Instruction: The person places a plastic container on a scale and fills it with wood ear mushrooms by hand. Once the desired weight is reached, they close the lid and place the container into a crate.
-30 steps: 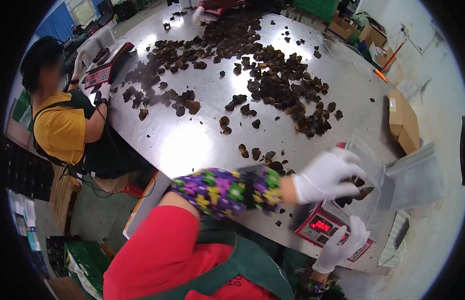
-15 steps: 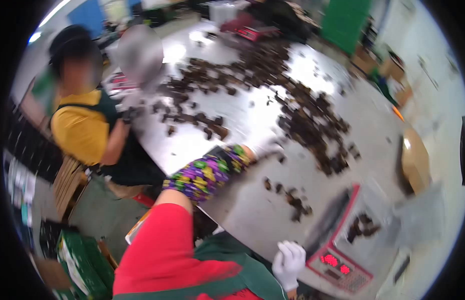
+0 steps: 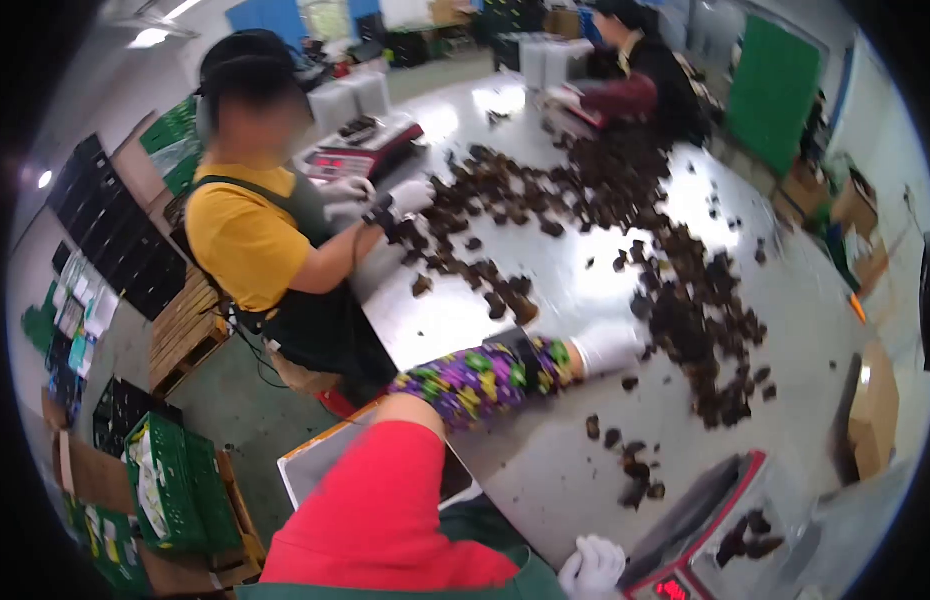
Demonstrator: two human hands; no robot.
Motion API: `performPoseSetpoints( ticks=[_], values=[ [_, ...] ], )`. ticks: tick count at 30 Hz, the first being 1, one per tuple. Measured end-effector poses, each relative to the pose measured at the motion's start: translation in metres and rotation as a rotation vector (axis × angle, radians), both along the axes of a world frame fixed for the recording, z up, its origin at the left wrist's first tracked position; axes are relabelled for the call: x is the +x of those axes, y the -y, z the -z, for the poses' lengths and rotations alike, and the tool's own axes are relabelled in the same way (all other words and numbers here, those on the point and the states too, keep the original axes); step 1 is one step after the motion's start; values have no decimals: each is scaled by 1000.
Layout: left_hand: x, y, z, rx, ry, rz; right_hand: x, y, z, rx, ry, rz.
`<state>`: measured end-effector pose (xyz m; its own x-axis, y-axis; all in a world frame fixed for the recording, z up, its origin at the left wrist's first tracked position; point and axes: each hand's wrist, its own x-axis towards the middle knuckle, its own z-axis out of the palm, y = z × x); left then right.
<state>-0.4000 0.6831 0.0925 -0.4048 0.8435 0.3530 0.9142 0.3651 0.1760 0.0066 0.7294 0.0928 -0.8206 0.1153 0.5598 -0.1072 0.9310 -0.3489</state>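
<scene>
My left hand (image 3: 610, 348), in a white glove below a flowered sleeve, reaches across the metal table to the near edge of a pile of dark brown, mushroom-like pieces (image 3: 685, 330). Its fingers are stretched out and slightly blurred; I see nothing held in them. By the table's near edge, my right hand (image 3: 592, 568), also gloved in white, is curled closed with no object showing. Beside it stands a red-framed scale (image 3: 697, 545) with a lit red display and several dark pieces (image 3: 750, 538) on top. A small loose group of pieces (image 3: 637, 470) lies between my hands.
At the left a co-worker in a yellow shirt (image 3: 247, 240) handles pieces near another scale (image 3: 360, 150). Another person (image 3: 655, 90) works at the far end. A tan box-like object (image 3: 873, 410) lies at the right, and green crates (image 3: 175, 480) stand at lower left.
My view has turned, shifting the table right and down in the picture. My left hand has moved closer to the pile's edge. The yellow-shirted co-worker's hands now show over the table.
</scene>
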Motion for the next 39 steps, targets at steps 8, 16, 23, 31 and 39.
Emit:
performPoseSetpoints(
  ticks=[8, 16, 23, 31, 39],
  values=[
    [-21, 101, -55, 431, 225, -146, 7, 0, 0, -127, 99, 34],
    [23, 99, -8, 249, 210, -59, 6, 5, -7, -121, 114, 35],
    [61, 98, -38, 31, -69, -7, 7, 6, -6, -132, 124, 62],
    [66, 52, -44, 311, 250, -153, 6, 8, -11, -146, 117, 41],
    [24, -31, -3, 231, 207, 100, 6, 7, -9, -167, 98, 54]
  ],
)
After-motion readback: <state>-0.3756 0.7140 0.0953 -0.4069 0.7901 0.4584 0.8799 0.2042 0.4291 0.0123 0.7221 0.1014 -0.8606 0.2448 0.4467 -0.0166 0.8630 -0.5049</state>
